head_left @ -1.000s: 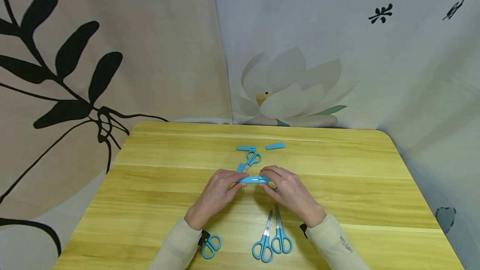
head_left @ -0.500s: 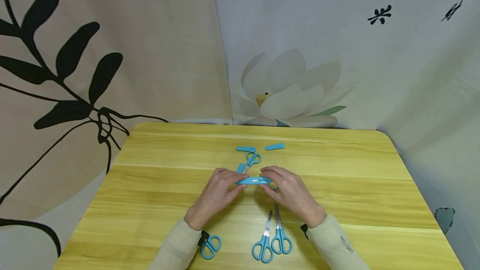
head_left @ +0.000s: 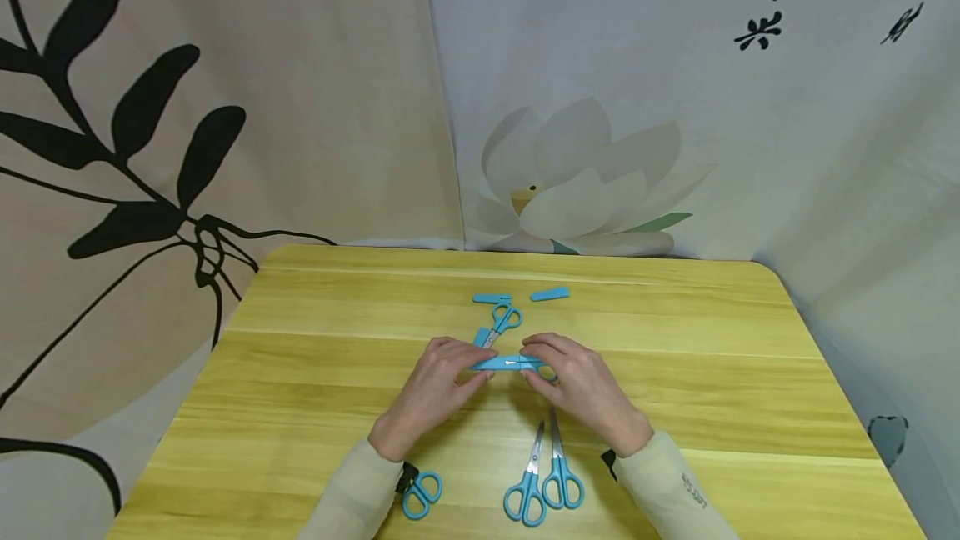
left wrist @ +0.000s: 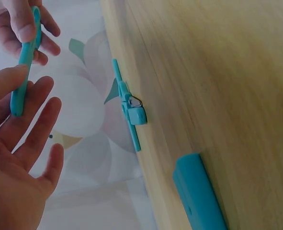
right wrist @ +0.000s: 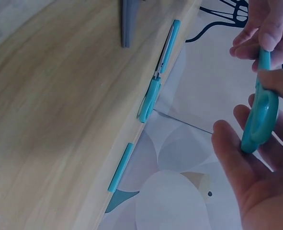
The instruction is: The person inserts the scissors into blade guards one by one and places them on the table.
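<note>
Both hands hold one pair of scissors between them, level above the table in the head view. My left hand [head_left: 435,382] pinches the tip end of its blue blade cover [head_left: 501,363] between thumb and fingers. My right hand [head_left: 585,382] grips the blue scissors [right wrist: 261,117] by the handle loops, partly hidden by the fingers. The cover encloses the blades, with a small slot showing on its upper face. Just beyond the hands lies another pair of scissors [head_left: 507,317], its blades over a blue cover [head_left: 482,335]. The left wrist view shows the last fingers of the left hand spread apart.
Two more blue covers, one on the left [head_left: 491,298] and one on the right [head_left: 551,294], lie towards the back. Two bare-bladed scissors, left [head_left: 527,486] and right [head_left: 562,482], lie in front. Blue scissors handles [head_left: 422,494] show beside the left cuff. Printed cloth [head_left: 337,107] hangs behind the table.
</note>
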Motion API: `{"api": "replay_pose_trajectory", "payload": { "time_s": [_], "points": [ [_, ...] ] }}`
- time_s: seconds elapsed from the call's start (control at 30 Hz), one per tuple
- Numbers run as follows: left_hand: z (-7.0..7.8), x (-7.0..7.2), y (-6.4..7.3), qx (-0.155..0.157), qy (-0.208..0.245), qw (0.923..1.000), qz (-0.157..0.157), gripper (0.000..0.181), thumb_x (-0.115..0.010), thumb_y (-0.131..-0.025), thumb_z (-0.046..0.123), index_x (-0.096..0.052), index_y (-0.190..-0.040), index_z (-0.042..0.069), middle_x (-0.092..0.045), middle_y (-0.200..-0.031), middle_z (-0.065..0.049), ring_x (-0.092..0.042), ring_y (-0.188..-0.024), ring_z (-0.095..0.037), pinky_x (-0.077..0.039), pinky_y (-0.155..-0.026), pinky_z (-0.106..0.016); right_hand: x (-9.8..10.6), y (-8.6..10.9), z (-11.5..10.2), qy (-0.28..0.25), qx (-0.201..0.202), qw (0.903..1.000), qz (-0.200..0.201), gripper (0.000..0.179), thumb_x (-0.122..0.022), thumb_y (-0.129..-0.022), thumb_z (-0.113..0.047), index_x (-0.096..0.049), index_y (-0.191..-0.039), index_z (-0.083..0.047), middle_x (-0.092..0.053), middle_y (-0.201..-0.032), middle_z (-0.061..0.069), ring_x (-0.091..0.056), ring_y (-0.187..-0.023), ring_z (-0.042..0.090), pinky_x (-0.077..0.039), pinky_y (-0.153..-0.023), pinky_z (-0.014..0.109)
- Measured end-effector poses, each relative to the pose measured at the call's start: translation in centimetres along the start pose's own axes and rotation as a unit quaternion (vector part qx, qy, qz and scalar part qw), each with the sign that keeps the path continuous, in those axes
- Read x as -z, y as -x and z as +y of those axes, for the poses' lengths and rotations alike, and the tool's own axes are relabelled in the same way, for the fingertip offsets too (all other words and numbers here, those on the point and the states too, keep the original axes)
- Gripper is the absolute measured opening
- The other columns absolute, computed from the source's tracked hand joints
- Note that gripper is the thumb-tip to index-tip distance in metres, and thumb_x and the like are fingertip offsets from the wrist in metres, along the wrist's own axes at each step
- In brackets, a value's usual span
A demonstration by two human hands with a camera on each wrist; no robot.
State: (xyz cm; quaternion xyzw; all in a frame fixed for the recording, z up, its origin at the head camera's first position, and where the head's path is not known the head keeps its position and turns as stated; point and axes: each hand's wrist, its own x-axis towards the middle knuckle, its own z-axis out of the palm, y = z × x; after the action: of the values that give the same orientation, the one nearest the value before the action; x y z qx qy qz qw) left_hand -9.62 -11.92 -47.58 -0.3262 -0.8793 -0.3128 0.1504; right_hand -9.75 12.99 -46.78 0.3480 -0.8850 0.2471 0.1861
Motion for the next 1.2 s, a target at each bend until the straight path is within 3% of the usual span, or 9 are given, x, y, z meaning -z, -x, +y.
{"api": "replay_pose_trajectory", "payload": {
  "time_s": [0.2,0.37,0.67,0.93,1.2],
  "points": [
    [0.1,0.0,0.0,0.001,0.008,1.0000,0.002,0.031,-0.086,-0.086,0.014,-0.078,-0.115,0.007,-0.078,-0.107,-0.003,-0.073,-0.099,-0.020,-0.052,-0.097,-0.049,0.0,0.1,0.0,-0.015,-0.005,0.9999,-0.003,0.028,-0.088,-0.085,-0.017,-0.076,-0.109,-0.007,-0.072,-0.116,0.005,-0.073,-0.098,0.017,-0.062,-0.081,0.033],
    [0.1,0.0,0.1,0.015,0.021,0.9997,-0.004,0.041,-0.086,-0.087,0.018,-0.074,-0.124,0.006,-0.076,-0.117,-0.006,-0.070,-0.111,-0.024,-0.050,-0.101,-0.049,0.1,0.1,0.1,-0.025,-0.013,0.9996,-0.005,0.029,-0.088,-0.085,-0.015,-0.076,-0.110,-0.006,-0.072,-0.117,0.006,-0.073,-0.100,0.019,-0.062,-0.082,0.033],
    [-0.1,0.4,0.5,0.056,0.036,0.9977,-0.014,0.049,-0.080,-0.093,0.029,-0.068,-0.135,0.009,-0.064,-0.142,-0.006,-0.049,-0.140,-0.032,-0.035,-0.115,-0.060,0.6,0.5,0.9,-0.019,-0.040,0.9990,-0.008,0.030,-0.088,-0.085,-0.015,-0.075,-0.111,-0.005,-0.072,-0.118,0.007,-0.073,-0.104,0.023,-0.061,-0.087,0.038],
    [-0.5,1.5,0.6,0.051,0.006,0.9985,-0.017,0.051,-0.079,-0.093,0.029,-0.066,-0.136,0.006,-0.060,-0.146,-0.009,-0.045,-0.142,-0.035,-0.032,-0.117,-0.062,1.6,1.3,2.3,-0.026,-0.083,0.9961,-0.006,0.027,-0.085,-0.089,-0.016,-0.075,-0.112,-0.006,-0.072,-0.119,0.006,-0.070,-0.110,0.026,-0.059,-0.091,0.043],
    [-1.4,2.9,0.7,0.058,-0.031,0.9967,-0.048,0.056,-0.076,-0.095,0.036,-0.062,-0.141,0.006,-0.055,-0.151,-0.011,-0.042,-0.145,-0.037,-0.029,-0.118,-0.064,3.0,1.9,4.5,-0.028,-0.119,0.9925,-0.007,0.025,-0.083,-0.091,-0.015,-0.075,-0.112,-0.007,-0.071,-0.120,0.008,-0.070,-0.109,0.029,-0.059,-0.090,0.046]
  ]
}}
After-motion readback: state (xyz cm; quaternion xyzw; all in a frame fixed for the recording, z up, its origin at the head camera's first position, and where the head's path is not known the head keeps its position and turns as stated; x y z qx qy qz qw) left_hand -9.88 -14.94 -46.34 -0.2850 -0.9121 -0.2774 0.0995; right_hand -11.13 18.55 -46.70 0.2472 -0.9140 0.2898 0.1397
